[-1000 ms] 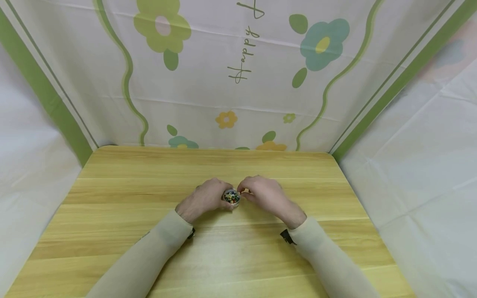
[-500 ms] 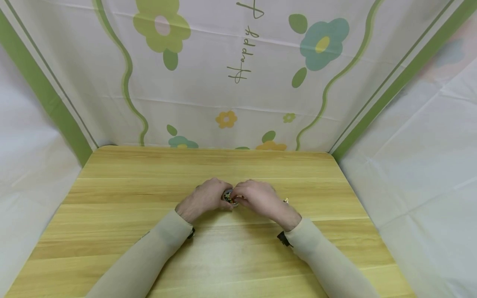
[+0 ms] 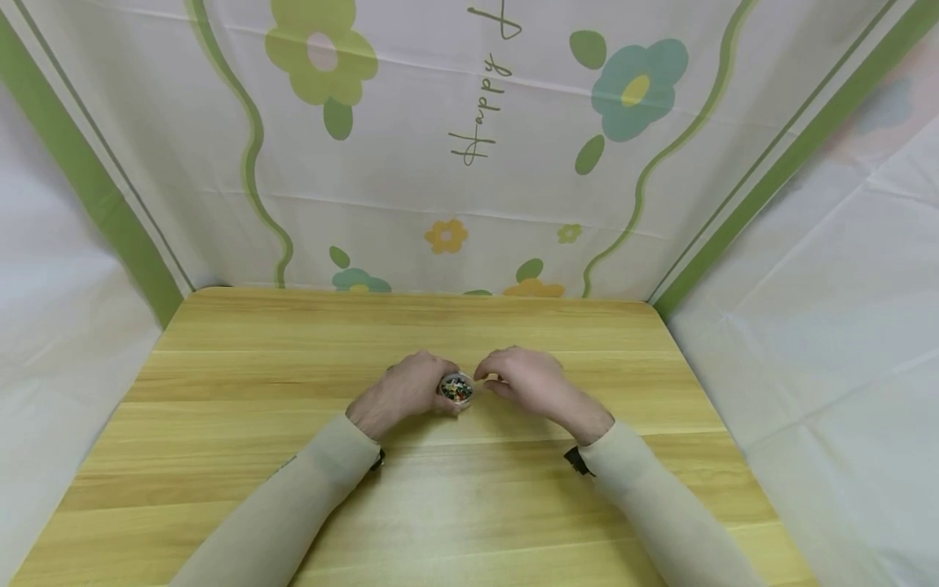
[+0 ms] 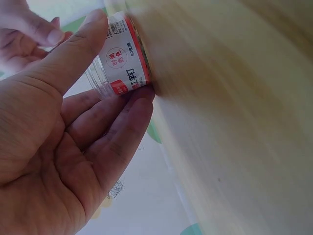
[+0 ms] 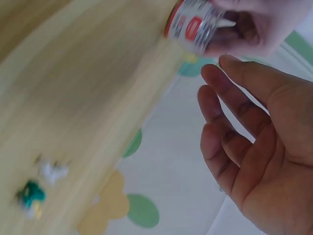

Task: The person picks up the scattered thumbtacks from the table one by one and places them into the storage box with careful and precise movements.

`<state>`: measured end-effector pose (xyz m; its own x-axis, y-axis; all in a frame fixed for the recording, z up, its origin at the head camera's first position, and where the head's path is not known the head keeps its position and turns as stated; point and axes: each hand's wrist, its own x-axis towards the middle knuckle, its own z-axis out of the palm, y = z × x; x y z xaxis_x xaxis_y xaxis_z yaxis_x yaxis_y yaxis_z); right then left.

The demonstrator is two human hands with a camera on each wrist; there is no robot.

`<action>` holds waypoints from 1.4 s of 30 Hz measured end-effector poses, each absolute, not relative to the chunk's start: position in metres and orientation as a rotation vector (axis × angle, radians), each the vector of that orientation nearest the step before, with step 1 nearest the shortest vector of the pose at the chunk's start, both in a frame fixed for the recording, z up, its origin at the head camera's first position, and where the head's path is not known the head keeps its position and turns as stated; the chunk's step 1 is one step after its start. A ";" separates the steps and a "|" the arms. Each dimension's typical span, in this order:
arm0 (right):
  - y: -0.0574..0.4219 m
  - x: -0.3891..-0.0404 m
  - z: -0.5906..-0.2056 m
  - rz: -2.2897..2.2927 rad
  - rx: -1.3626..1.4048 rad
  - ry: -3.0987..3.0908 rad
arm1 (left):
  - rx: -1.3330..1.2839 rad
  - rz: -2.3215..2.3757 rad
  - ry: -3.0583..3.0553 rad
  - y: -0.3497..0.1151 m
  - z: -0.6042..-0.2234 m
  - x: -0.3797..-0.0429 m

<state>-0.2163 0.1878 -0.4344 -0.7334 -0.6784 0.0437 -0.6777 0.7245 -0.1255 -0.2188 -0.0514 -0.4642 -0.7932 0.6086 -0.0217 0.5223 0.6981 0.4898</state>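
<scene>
My left hand point(image 3: 402, 393) grips a small clear round jar point(image 4: 100, 73) with a white and red label, its fingers and thumb around the side. Push pins point(image 3: 456, 389) of mixed colours fill the jar, seen through its uncovered top in the head view. Just right of the rim is my right hand point(image 3: 530, 383), its thumb and forefinger tips brought together. A pale sliver, seemingly a push pin, shows at those fingertips in the head view; its shape is mostly hidden. The other right fingers point(image 5: 212, 147) are loosely bent.
Loose push pins, a white one point(image 5: 53, 171) and a green one point(image 5: 32, 193), lie on the wooden table point(image 3: 455, 505) near my right hand. A floral cloth wall point(image 3: 411, 179) rises behind the table's far edge, with white sheets at both sides.
My right hand dipped its fingertips into the jar half a second ago and has drawn back to the right, out over the table. The left hand and jar stay in place.
</scene>
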 end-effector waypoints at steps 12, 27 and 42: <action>0.228 -0.225 -0.435 -0.091 -0.921 2.864 | 0.863 0.670 2.743 -0.050 -0.463 -0.218; 0.262 -0.221 -0.436 0.162 -0.907 2.773 | 0.873 0.658 2.748 -0.050 -0.463 -0.217; 0.267 -0.217 -0.443 0.153 -0.938 2.810 | 0.875 0.721 2.724 -0.050 -0.464 -0.218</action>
